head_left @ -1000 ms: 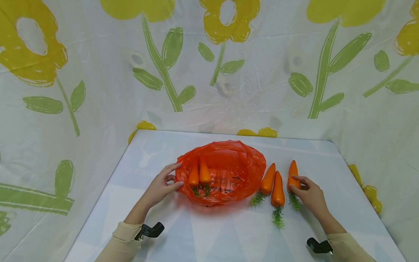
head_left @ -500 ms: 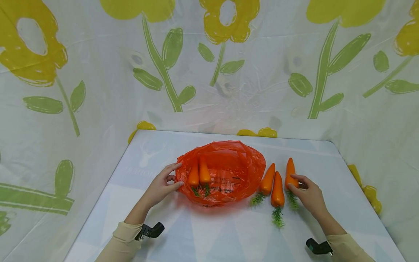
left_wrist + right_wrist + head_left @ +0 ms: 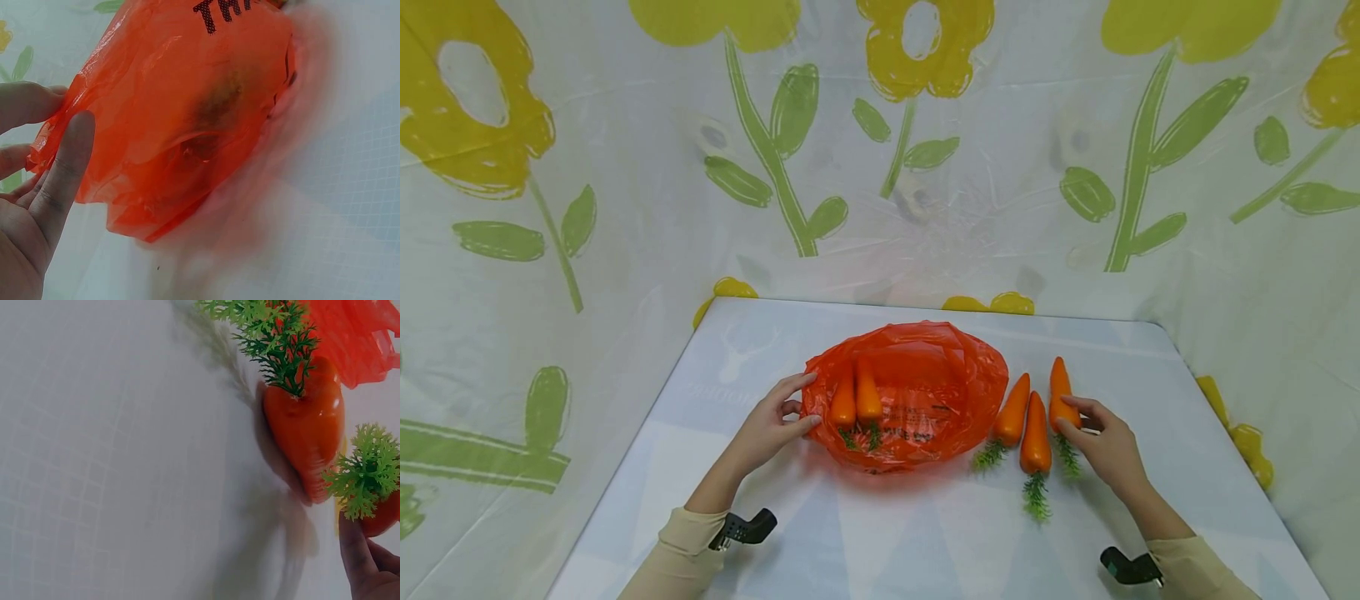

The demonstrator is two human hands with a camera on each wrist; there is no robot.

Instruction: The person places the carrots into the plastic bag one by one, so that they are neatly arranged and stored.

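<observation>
A thin red-orange plastic bag lies with its mouth spread wide on the table; dark print shows on it. Inside, at the left, are two orange carrots with green tops. My left hand pinches the bag's left rim, and the left wrist view shows thumb and fingers on either side of the plastic film. On the right, my right hand holds a carrot between thumb and fingers, tip pointing away. In the right wrist view its leafy top hides part of it.
Between the bag and my right hand, two more carrots lie side by side on the pale table. The nearer-left one touches the bag's right edge in view. A flower-printed curtain surrounds the table's back and sides.
The carrot in my right hand has shifted left and slightly away, closer to the two loose carrots. My left hand and the bag have stayed in place.
</observation>
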